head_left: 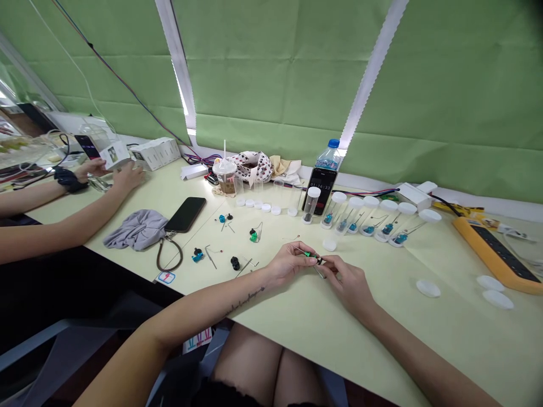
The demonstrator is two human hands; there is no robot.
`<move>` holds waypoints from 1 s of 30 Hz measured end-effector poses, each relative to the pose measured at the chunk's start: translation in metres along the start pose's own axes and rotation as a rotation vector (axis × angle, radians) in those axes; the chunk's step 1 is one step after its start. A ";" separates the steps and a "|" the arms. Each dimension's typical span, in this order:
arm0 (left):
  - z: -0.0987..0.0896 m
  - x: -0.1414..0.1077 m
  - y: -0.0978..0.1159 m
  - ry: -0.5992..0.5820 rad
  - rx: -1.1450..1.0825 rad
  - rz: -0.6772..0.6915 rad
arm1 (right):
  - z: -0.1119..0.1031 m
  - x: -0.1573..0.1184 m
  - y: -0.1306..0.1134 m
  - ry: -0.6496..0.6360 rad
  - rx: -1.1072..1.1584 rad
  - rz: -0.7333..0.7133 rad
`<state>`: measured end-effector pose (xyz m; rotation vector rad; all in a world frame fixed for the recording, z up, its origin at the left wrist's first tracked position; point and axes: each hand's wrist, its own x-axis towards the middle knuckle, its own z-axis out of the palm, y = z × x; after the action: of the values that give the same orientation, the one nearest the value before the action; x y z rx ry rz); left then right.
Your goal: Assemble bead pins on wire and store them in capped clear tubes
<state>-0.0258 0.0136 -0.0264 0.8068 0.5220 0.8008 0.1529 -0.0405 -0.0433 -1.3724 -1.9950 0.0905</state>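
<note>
My left hand point(292, 263) pinches a small shiny green and black part point(308, 254) over the table's front. Against its black end, the fingertips of my right hand point(347, 278) are closed; a short grey metal rod point(319, 273) sticks out below. Fingers partly cover the part, so its exact kind is unclear. To the left lie similar loose pieces: a green one point(253, 236) with bent wire, a blue and black one point(197, 255) by thin metal rods, and a black one point(235, 263). A capped clear tube point(311, 204) stands beyond my hands.
Several clear tubes with blue parts point(369, 229) line the back right, beside a propped phone point(319, 189) and a water bottle point(329, 155). Loose white caps point(428, 288) and an orange power strip point(496, 254) are right. At left, another person's hands point(127, 176) handle a small box.
</note>
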 end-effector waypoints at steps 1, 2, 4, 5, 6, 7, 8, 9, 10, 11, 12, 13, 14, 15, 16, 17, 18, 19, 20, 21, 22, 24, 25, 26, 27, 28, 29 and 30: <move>0.000 0.000 0.000 -0.001 0.003 0.001 | 0.000 0.000 0.000 -0.001 0.011 0.010; 0.000 0.000 0.000 -0.001 0.006 0.004 | 0.000 0.000 0.000 -0.003 0.023 0.023; 0.000 0.000 -0.001 -0.004 0.006 0.010 | 0.000 -0.001 0.000 -0.010 0.046 0.047; -0.001 0.000 -0.001 -0.005 0.005 0.012 | 0.001 -0.001 0.000 -0.011 0.051 0.051; -0.001 0.000 -0.001 -0.007 0.003 0.013 | 0.001 -0.001 0.000 -0.014 0.049 0.046; -0.001 0.001 -0.001 -0.008 0.001 0.013 | 0.001 -0.001 0.000 -0.015 0.040 0.034; -0.001 0.001 -0.001 -0.011 -0.001 0.012 | 0.001 -0.001 0.000 -0.013 0.026 0.019; -0.001 0.001 -0.001 -0.014 -0.001 0.010 | 0.000 -0.001 0.000 -0.009 0.010 0.005; -0.001 0.001 -0.001 -0.018 0.000 0.008 | 0.000 -0.001 -0.001 -0.005 -0.005 -0.003; -0.001 0.001 -0.001 -0.021 0.002 0.007 | 0.000 0.000 -0.001 -0.002 -0.016 -0.007; -0.001 0.001 -0.001 -0.023 0.004 0.006 | -0.001 0.000 -0.002 -0.003 -0.020 -0.007; -0.001 0.001 -0.001 -0.022 0.006 0.006 | -0.001 0.001 -0.002 -0.006 -0.017 -0.002; -0.001 0.001 -0.001 -0.021 0.008 0.004 | -0.002 0.001 -0.003 -0.014 -0.007 0.008; -0.001 0.001 -0.001 -0.019 0.009 0.002 | -0.002 0.001 -0.003 -0.020 0.007 0.020; -0.001 0.001 -0.001 -0.017 0.009 0.000 | -0.002 0.001 -0.003 -0.025 0.023 0.033; -0.001 0.001 -0.001 -0.015 0.009 -0.002 | -0.002 0.001 -0.003 -0.027 0.036 0.042; -0.001 0.001 -0.001 -0.012 0.008 -0.003 | -0.001 0.001 -0.003 -0.025 0.045 0.048; -0.001 0.001 -0.001 -0.010 0.007 -0.004 | 0.000 0.001 -0.003 -0.021 0.050 0.048; -0.001 0.000 0.000 -0.008 0.004 -0.005 | 0.000 0.000 -0.002 -0.016 0.051 0.045; 0.000 0.000 0.000 -0.008 0.001 -0.006 | 0.001 0.000 -0.002 -0.011 0.049 0.040; 0.000 0.000 0.000 -0.007 -0.002 -0.007 | 0.001 0.000 -0.002 -0.007 0.047 0.034; 0.001 0.000 0.000 -0.007 -0.007 -0.009 | 0.001 -0.001 -0.002 -0.004 0.043 0.025; 0.001 0.000 0.001 -0.006 -0.010 -0.008 | 0.001 0.000 -0.002 -0.002 0.041 0.021; 0.001 0.000 0.001 -0.005 -0.011 -0.008 | 0.001 0.000 -0.002 -0.004 0.039 0.018; 0.001 0.000 0.001 -0.005 -0.011 -0.007 | 0.000 0.000 -0.002 -0.007 0.038 0.017; 0.001 0.000 0.000 -0.006 -0.012 -0.004 | 0.000 0.000 -0.002 -0.007 0.036 0.018; 0.001 0.000 0.000 -0.009 -0.011 -0.001 | 0.000 0.000 -0.001 -0.008 0.035 0.019; 0.000 0.000 0.000 -0.009 -0.009 0.001 | 0.000 0.000 -0.001 -0.007 0.034 0.021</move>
<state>-0.0253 0.0133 -0.0263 0.8018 0.5101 0.7993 0.1519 -0.0409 -0.0432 -1.3733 -1.9767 0.1382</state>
